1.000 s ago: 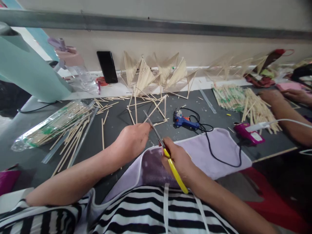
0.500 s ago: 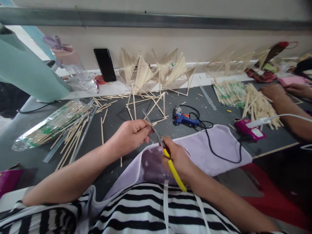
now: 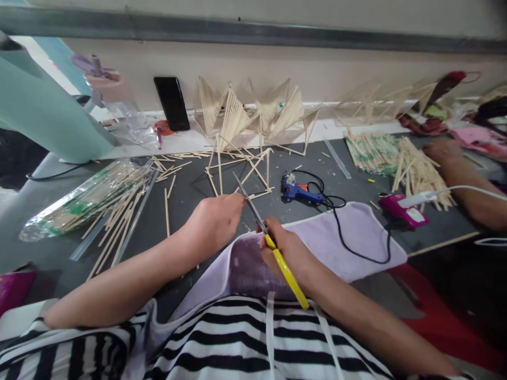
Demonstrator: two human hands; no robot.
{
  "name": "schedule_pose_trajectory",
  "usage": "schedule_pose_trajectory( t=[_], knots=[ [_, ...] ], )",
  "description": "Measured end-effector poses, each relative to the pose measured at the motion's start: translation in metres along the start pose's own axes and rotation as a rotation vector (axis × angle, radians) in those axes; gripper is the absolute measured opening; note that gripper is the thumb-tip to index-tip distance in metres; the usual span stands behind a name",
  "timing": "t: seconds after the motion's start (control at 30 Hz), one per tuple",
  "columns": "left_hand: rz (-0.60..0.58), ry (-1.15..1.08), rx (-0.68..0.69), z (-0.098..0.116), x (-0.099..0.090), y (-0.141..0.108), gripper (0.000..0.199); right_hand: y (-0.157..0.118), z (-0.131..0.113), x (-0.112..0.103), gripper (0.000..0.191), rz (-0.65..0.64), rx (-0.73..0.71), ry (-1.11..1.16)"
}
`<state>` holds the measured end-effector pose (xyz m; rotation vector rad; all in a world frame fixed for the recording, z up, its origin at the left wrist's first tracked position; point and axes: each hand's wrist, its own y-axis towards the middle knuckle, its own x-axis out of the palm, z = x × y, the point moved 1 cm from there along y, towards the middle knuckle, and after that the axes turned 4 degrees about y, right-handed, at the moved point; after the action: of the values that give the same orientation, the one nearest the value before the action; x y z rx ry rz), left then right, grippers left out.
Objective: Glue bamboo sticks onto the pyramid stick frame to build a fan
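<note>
Yellow-handled scissors (image 3: 285, 269) are in my right hand (image 3: 287, 245), whose fingers wrap around them near the pivot; the blades point up and left. My left hand (image 3: 222, 219) is closed beside the blades, its fingertips curled under, and whatever it pinches is too hidden to make out. Just beyond the hands stands a small open frame of glued sticks (image 3: 241, 174) on the dark table (image 3: 190, 206). A lilac cloth (image 3: 340, 240) lies below my right hand and over the table's edge.
A blue glue gun (image 3: 303, 195) with its black cord lies right of the frame. Stick bundles (image 3: 89, 203) and loose sticks are at left. Stick structures (image 3: 235, 119) and a phone (image 3: 171, 103) stand behind. Another person's arm (image 3: 469, 182) rests at right beside a magenta power adapter (image 3: 404, 210).
My left hand has turned so that its back faces up and its fingertips are more hidden. The scissors have tilted slightly. The other person's second hand at right is no longer visible.
</note>
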<state>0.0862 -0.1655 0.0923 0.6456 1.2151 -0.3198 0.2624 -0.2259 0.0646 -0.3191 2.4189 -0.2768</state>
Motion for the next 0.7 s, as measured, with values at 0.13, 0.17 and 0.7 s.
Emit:
schedule_pose_trajectory(
  t=[0.13,0.17,0.7],
  knots=[
    [-0.070,0.114,-0.001,-0.002,0.007,-0.002,0.020,0.004,0.000,0.000,0.030,0.006,0.042,-0.025],
    [-0.068,0.119,-0.002,-0.002,0.007,-0.002,0.019,0.004,0.000,0.001,0.030,0.010,0.046,-0.010],
    [-0.115,-0.480,-0.180,0.003,-0.016,0.007,0.030,-0.004,0.006,0.008,0.032,0.094,-0.103,0.083]
  ],
)
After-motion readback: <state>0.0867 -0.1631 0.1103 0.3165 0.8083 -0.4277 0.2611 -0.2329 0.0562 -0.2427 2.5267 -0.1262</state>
